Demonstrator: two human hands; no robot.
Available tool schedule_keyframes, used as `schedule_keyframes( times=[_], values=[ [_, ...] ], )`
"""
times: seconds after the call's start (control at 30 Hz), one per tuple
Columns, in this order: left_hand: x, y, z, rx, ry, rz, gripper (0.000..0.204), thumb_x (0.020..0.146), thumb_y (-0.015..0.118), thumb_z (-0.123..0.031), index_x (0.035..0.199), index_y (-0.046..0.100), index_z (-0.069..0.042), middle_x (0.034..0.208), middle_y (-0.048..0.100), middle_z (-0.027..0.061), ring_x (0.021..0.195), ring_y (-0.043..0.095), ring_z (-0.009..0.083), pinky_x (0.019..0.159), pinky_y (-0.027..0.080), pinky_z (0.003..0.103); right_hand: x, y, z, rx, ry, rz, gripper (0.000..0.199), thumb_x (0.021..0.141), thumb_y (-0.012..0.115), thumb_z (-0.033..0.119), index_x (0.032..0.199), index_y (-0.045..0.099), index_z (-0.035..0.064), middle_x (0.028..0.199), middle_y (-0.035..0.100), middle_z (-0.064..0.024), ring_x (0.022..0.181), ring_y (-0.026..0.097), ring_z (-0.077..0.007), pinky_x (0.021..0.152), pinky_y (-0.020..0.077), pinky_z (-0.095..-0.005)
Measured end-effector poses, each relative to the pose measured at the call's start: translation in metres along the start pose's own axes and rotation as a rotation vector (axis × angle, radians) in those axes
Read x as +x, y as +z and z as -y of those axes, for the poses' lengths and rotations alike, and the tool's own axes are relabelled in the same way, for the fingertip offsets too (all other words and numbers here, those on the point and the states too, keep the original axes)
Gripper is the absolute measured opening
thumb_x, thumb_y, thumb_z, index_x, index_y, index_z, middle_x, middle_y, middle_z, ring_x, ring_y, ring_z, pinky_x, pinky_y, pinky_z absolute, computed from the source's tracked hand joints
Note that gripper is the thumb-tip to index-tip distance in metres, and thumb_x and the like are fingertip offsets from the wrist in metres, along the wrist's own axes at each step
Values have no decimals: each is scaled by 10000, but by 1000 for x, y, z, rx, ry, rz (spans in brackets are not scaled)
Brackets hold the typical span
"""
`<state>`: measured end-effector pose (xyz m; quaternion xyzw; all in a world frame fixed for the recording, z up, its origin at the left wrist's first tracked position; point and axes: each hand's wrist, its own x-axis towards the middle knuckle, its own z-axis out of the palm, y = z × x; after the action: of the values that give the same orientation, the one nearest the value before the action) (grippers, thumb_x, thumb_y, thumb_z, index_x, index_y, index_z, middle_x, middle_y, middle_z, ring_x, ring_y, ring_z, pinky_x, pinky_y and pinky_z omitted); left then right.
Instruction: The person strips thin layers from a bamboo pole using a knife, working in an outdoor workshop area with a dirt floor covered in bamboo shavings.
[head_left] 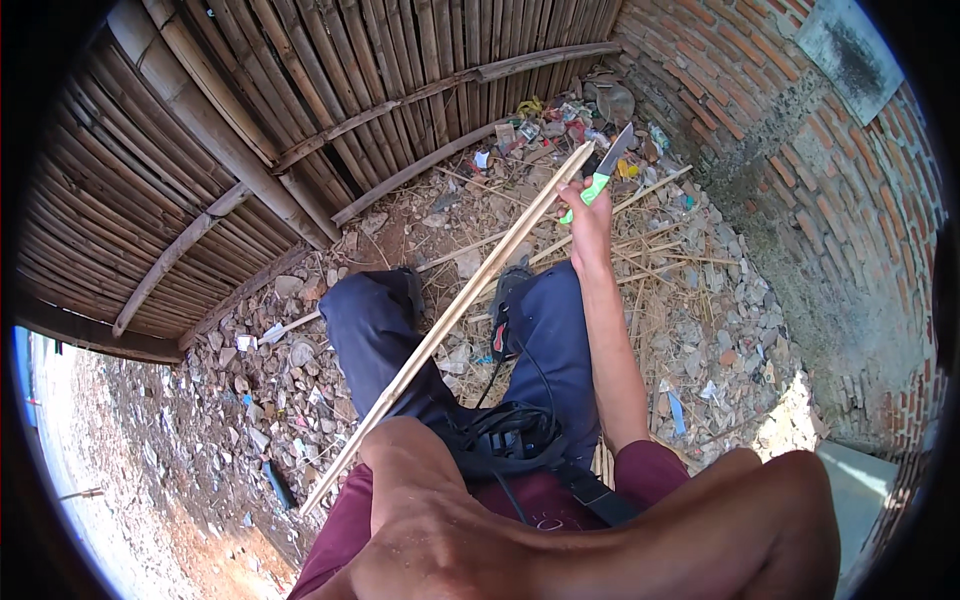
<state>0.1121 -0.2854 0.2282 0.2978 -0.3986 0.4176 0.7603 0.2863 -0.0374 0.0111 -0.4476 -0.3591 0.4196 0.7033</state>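
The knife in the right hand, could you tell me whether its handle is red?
No, the knife gripped in the right hand has a bright green handle below a grey blade, beside the bamboo strip.

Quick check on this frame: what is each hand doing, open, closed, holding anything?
Left hand: hidden below the bent left arm; its state cannot be told.
Right hand: closed on a green-handled knife, blade at the end of the bamboo strip.

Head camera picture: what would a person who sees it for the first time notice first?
First the right hand, stretched out near the top centre, gripping a knife with a green handle, its blade pointing up. Next, the long bamboo strip running diagonally across the lap from lower left to the knife. Behind it stand a bamboo fence on the left and a brick wall on the right.
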Motion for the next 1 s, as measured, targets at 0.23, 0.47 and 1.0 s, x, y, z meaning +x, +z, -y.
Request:
schedule_keyframes(
  times=[0.23,0.47,1.0],
  values=[
    [3,0,1,-23,-3,19,888,1033,320,-802,1172,703,-13,941,515,102,776,450,189,756,394,354,0,-6,1,-26,13,-11,347,925,739,39,1106,447,90,980,583,-40,814,588,-125,679,492,-304],
    [4,-5,-4,-28,-2,45,881,1037,317,-796,1157,707,-16,941,511,98,779,448,194,754,393,361,-1,-2,2,-38,21,-17,343,929,739,42,1103,448,95,958,586,-38,804,588,-121,673,488,-300],
    [6,-21,-20,26,-19,76,867,1047,311,-784,1123,716,-22,941,503,89,787,441,207,752,390,377,6,-1,7,-17,-6,-12,321,936,737,45,1105,468,91,1018,616,-61,840,611,-126,680,496,-292]
  ],
)
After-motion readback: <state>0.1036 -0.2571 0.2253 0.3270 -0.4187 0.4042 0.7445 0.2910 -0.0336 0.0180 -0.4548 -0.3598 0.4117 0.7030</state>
